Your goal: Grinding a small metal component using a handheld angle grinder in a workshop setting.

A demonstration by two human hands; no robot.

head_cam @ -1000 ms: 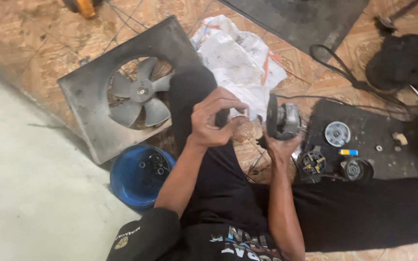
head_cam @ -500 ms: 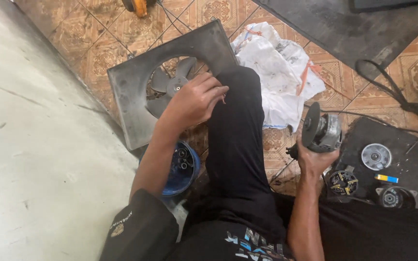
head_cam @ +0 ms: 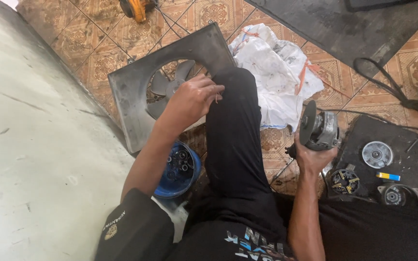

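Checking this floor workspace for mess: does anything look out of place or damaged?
The grey fan frame lies flat and askew on the tiled floor, grimy, with a crumpled white cloth beside it. Motor parts sit scattered on a black mat. The right hand holds a motor; the left hand rests by the raised knee.

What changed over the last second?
Left hand moved away from the motor, up over the raised knee toward the fan, fingers bent together. Right hand still holds the motor. The fan, blue tub and parts on the mat lie unmoved.
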